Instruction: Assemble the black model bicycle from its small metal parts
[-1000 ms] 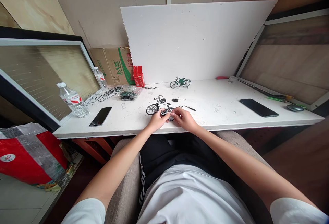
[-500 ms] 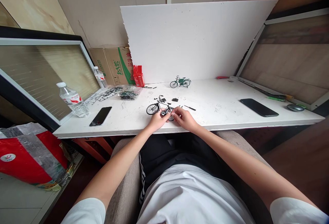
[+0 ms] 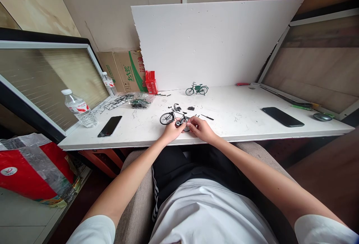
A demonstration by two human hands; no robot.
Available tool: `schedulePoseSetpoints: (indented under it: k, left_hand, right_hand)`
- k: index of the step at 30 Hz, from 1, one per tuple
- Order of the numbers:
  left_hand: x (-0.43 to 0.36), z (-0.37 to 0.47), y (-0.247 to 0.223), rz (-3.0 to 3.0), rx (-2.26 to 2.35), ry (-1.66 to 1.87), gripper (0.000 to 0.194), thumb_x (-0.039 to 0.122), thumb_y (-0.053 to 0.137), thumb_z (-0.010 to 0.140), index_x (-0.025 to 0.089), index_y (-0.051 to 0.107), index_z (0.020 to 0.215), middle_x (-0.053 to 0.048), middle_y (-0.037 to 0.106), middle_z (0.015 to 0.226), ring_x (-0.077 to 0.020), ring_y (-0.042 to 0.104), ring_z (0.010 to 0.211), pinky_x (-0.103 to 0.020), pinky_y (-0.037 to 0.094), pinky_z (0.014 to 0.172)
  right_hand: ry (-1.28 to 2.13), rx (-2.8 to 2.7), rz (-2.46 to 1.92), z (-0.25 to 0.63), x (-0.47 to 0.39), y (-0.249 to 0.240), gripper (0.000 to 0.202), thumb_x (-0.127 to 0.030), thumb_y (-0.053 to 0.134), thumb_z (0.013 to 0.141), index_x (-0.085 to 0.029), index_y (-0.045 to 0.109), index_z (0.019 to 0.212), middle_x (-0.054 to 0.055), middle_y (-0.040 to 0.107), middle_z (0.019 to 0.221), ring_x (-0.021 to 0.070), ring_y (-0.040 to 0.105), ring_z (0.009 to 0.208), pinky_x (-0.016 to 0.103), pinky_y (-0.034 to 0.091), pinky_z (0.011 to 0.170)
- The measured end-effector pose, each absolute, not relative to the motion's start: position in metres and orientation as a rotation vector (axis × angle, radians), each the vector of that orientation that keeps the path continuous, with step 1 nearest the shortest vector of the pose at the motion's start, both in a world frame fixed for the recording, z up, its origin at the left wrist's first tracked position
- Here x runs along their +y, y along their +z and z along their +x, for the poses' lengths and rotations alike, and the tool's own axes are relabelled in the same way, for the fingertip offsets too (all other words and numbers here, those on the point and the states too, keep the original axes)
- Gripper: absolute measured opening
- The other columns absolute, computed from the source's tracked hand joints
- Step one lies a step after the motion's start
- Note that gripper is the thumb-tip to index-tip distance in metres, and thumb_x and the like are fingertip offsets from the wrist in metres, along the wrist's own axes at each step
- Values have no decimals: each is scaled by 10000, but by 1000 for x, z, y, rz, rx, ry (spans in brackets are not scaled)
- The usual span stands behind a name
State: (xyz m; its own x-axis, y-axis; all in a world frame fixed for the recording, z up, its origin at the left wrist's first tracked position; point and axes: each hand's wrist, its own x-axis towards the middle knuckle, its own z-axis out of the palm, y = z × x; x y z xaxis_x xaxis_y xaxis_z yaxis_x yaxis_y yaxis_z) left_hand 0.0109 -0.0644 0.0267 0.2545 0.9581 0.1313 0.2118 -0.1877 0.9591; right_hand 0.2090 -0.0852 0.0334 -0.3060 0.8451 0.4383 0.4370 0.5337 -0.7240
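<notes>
A small black model bicycle (image 3: 167,118) stands upright near the table's front edge, its front wheel to the left. My left hand (image 3: 171,131) is closed on the lower frame around the pedals. At the rear wheel, the fingers of my right hand (image 3: 201,127) are pinched together against the bicycle; whether a tiny part sits between them is hidden. Just behind the bicycle lie small black parts (image 3: 191,108) and a thin dark tool (image 3: 207,117). Farther back stands a green model bicycle (image 3: 197,89).
On the white table (image 3: 235,124) a phone (image 3: 110,126) lies left and a larger black phone (image 3: 282,117) right. Water bottles (image 3: 80,108), black part frames (image 3: 116,102) and a plastic bag of parts (image 3: 140,102) occupy the left. A white board (image 3: 213,46) leans behind.
</notes>
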Motion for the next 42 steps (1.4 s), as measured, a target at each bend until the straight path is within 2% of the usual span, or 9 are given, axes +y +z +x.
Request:
schedulePoseSetpoints:
  k: [14,22,31,42]
  left_hand:
    - [-67,12,30,1606,1122,1021,334,337,701,955,148,642,1224,-102,791,1053,-206,783,812,-326,623,844]
    - [-69,13,31,1628,1084,1057,269,293,687,957,143,653,1178,-119,779,1093,-219,779,888,-345,637,841]
    - [-68,13,29,1659,1098,1067,290,305,703,947,151,653,1187,-116,773,1105,-223,776,924,-329,639,835]
    - [-68,13,29,1682,1120,1041,293,312,682,961,154,630,1201,-110,776,1101,-203,778,862,-322,632,840]
  right_hand:
    - [618,-1942,-1060,208,-86,35,361,-587,526,1029,-236,609,1012,14,688,717,193,628,638,318,493,640]
    - [619,-1950,-1069,207,-87,35,343,-567,522,1035,-237,614,1017,11,692,721,191,631,645,313,491,648]
    - [611,-1956,-1072,207,-87,35,331,-554,522,1036,-237,614,1011,9,691,721,189,632,646,308,484,652]
    - [576,-1966,-1066,207,-86,34,325,-547,517,1038,-237,610,1005,10,704,724,188,621,640,315,478,658]
